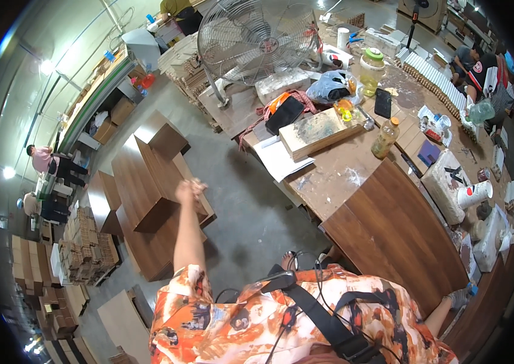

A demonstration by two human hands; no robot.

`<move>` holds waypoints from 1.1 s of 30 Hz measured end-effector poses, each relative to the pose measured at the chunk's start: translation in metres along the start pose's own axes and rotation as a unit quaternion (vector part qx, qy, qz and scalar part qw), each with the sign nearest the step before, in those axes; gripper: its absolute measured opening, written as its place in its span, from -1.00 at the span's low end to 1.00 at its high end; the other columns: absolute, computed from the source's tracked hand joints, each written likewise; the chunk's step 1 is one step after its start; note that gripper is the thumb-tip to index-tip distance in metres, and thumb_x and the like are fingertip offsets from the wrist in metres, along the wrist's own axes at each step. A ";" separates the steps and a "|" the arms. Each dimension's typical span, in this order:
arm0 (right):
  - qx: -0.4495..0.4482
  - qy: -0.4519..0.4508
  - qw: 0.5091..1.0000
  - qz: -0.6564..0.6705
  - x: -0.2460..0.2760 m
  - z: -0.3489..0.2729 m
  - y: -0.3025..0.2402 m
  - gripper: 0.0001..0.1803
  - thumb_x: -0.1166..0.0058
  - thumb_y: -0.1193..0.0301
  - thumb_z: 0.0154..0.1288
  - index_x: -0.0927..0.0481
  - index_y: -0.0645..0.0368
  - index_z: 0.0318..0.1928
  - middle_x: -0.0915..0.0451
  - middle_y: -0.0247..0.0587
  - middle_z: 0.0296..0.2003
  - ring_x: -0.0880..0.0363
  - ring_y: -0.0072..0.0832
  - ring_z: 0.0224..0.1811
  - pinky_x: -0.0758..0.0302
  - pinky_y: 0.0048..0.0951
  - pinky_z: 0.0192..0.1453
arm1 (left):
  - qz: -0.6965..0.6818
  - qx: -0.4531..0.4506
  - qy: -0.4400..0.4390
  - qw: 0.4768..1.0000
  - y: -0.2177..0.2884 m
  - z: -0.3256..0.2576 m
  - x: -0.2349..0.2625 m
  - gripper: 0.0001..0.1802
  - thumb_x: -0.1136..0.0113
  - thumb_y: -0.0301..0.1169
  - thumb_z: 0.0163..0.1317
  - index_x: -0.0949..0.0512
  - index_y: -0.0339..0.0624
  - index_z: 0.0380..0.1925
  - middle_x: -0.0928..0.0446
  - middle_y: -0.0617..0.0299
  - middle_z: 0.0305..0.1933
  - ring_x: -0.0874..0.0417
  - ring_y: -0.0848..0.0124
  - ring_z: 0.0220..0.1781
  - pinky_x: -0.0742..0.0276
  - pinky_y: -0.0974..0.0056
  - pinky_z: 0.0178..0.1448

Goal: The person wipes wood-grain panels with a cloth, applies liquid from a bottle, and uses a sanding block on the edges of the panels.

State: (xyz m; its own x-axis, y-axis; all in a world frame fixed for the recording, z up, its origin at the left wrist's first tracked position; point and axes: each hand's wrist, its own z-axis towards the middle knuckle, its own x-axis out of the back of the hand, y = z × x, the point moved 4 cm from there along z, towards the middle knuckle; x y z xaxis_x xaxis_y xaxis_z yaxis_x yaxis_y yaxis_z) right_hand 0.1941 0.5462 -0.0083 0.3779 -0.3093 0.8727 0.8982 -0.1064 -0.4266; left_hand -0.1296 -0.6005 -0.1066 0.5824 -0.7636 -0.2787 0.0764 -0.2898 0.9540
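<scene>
My left arm reaches out ahead to the left, and my left hand hangs in front of a stack of brown wood-grain boards. Its fingers are curled in; whatever they may hold is too small to make out. A long brown wood-grain panel lies at a slant over the near part of the worktable. At its lower right corner is my right hand, which looks greyish, as if gloved. It grips the panel's edge there, with the fingers partly hidden.
A large fan stands on the table's far end. A wooden block, a bottle, a phone and a jar crowd the tabletop. Cardboard stacks stand at left. Other people are farther off.
</scene>
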 end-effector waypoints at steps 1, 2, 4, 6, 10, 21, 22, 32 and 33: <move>-0.009 0.012 1.000 -0.004 0.011 0.004 0.017 -0.50 -0.16 0.00 0.44 -0.70 0.20 0.02 -0.70 -0.15 -0.08 -0.65 -0.26 -0.11 -0.56 -0.18 0.05 | -0.012 -0.075 0.046 0.996 0.030 0.006 -0.026 -0.77 0.04 -0.49 0.53 -0.40 -0.26 -0.40 -0.62 -0.04 -0.39 -0.66 0.30 -0.56 -0.73 0.07 -0.43; -0.011 0.022 1.000 -0.007 0.017 0.008 0.023 -0.51 -0.16 0.00 0.44 -0.70 0.20 0.02 -0.70 -0.15 -0.08 -0.65 -0.26 -0.11 -0.56 -0.18 0.05 | 0.036 -0.015 0.112 0.993 0.058 -0.003 -0.047 -0.89 0.00 -0.53 0.49 -0.50 -0.33 -0.14 -0.64 -0.01 -0.35 -0.67 0.32 -0.54 -0.72 0.16 -0.41; 0.013 -0.011 1.000 0.006 -0.011 -0.007 -0.011 -0.52 -0.18 0.02 0.44 -0.70 0.20 0.02 -0.70 -0.16 -0.09 -0.65 -0.28 -0.12 -0.55 -0.19 0.05 | 0.091 -0.123 0.198 0.968 0.110 0.001 0.000 -0.40 -0.18 -0.47 0.44 -0.33 -0.36 0.44 -0.69 0.07 -0.18 -0.68 0.41 -0.46 -0.63 0.32 -0.38; 0.014 -0.014 1.000 0.008 -0.013 -0.011 -0.012 -0.53 -0.19 0.04 0.43 -0.70 0.20 0.01 -0.70 -0.17 -0.09 -0.64 -0.29 -0.12 -0.55 -0.20 0.05 | 0.136 -0.119 0.151 0.972 0.107 -0.005 -0.012 -0.44 -0.23 -0.46 0.40 -0.42 -0.39 0.37 -0.68 0.10 -0.09 -0.68 0.44 -0.36 -0.64 0.35 -0.30; 0.001 -0.004 1.000 0.021 -0.016 -0.005 0.009 -0.56 -0.21 0.07 0.43 -0.70 0.20 0.01 -0.70 -0.19 -0.10 -0.63 -0.31 -0.13 -0.55 -0.22 0.06 | 0.215 -0.124 0.007 0.969 0.023 -0.037 -0.076 -0.48 -0.23 -0.53 0.35 -0.50 -0.40 0.31 -0.65 0.21 -0.08 -0.63 0.51 -0.18 -0.60 0.37 -0.06; 0.062 0.014 0.994 0.086 -0.036 -0.001 -0.015 -0.62 -0.27 0.15 0.41 -0.69 0.21 0.00 -0.68 -0.24 -0.13 -0.61 -0.37 -0.14 -0.54 -0.27 0.06 | 0.354 -0.178 -0.155 0.905 0.003 -0.074 -0.206 -0.53 -0.15 -0.41 0.38 -0.55 -0.24 0.28 -0.70 0.04 -0.07 -0.69 0.28 -0.14 -0.60 0.23 -0.04; 0.078 0.018 0.992 0.102 -0.039 -0.002 -0.019 -0.62 -0.28 0.16 0.41 -0.69 0.21 0.00 -0.68 -0.24 -0.13 -0.61 -0.38 -0.14 -0.54 -0.28 0.06 | 0.289 -0.155 -0.151 0.933 0.031 -0.047 -0.206 -0.56 -0.12 -0.47 0.44 -0.53 -0.28 0.29 -0.70 0.15 -0.23 -0.64 0.46 -0.34 -0.60 0.30 -0.24; 0.304 -0.261 0.785 0.472 -0.033 -0.155 -0.134 -0.74 -0.35 0.48 0.32 -0.67 0.22 0.00 -0.62 -0.35 -0.11 -0.52 -0.48 -0.07 -0.49 -0.38 0.17 | 0.289 0.021 -0.340 0.895 0.035 -0.187 -0.288 -0.65 -0.16 -0.55 0.37 -0.61 -0.48 0.12 -0.75 0.09 -0.27 -0.77 0.40 -0.28 -0.69 0.34 -0.18; 0.308 -0.292 0.766 0.483 -0.034 -0.185 -0.154 -0.70 -0.34 0.48 0.33 -0.66 0.19 0.05 -0.63 -0.33 -0.06 -0.54 -0.46 -0.02 -0.49 -0.36 0.22 | 0.302 0.061 -0.371 0.876 0.014 -0.213 -0.295 -0.66 -0.22 -0.51 0.37 -0.65 -0.44 0.11 -0.74 0.16 -0.30 -0.75 0.48 -0.31 -0.66 0.38 -0.21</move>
State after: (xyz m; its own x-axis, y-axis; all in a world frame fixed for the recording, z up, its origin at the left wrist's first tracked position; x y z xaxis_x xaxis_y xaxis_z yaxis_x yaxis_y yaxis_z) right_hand 0.0015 0.3981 -0.0160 0.8077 0.5320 0.2542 0.0037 0.4266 -0.9044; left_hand -0.1279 -0.2565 0.0120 -0.2042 -0.9503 0.2350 -0.1778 0.2721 0.9457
